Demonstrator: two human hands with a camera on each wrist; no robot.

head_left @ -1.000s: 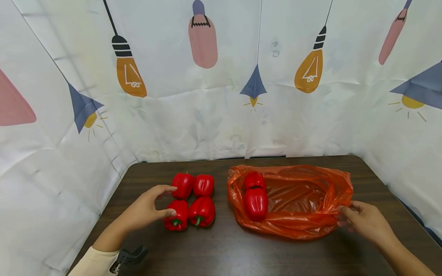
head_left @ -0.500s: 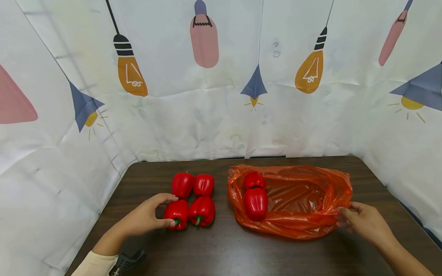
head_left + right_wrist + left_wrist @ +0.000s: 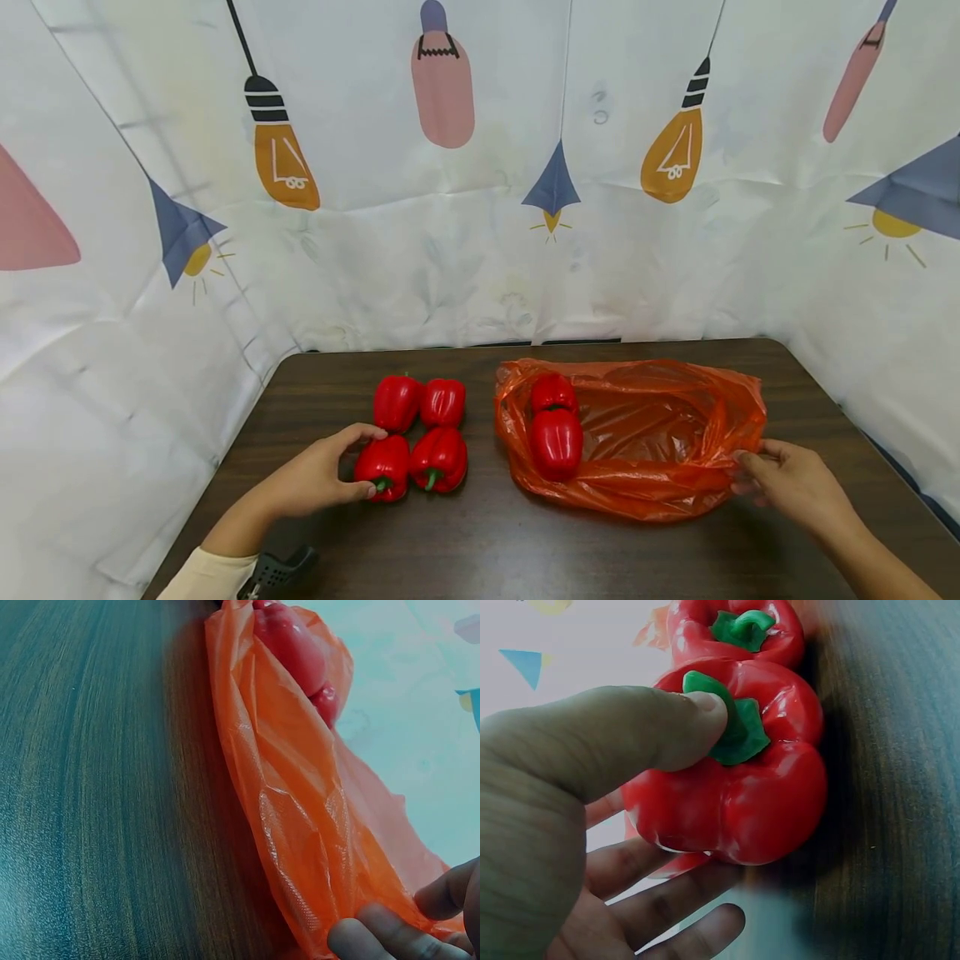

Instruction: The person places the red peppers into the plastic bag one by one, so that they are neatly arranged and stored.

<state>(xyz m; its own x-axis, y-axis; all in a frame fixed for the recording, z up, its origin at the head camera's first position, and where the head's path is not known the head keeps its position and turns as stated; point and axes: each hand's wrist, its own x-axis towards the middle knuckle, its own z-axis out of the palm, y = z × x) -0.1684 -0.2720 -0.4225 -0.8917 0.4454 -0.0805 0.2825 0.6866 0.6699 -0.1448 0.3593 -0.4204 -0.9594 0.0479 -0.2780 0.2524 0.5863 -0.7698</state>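
My left hand (image 3: 318, 473) is at the front-left red bell pepper (image 3: 382, 468), its thumb by the green stem and its fingers round the far side. Seen from the left wrist, the thumb lies across the stem of that bell pepper (image 3: 727, 802). On the right, my right hand (image 3: 798, 483) pinches the edge of an orange plastic bag (image 3: 637, 487) between thumb and fingers. The bag lies with its mouth spread wide. Two red bell peppers (image 3: 557, 444) sit at its left end, one behind the other.
Beside and behind the pepper at my left hand are more red bell peppers (image 3: 438, 460), grouped close together on the dark wooden table (image 3: 480, 550). A patterned white cloth (image 3: 465, 250) hangs behind the table and along its sides.
My left hand has come down and nearer to the front-left bell pepper, and its thumb and fingers have closed in on it. The right hand stays at the bag's edge.
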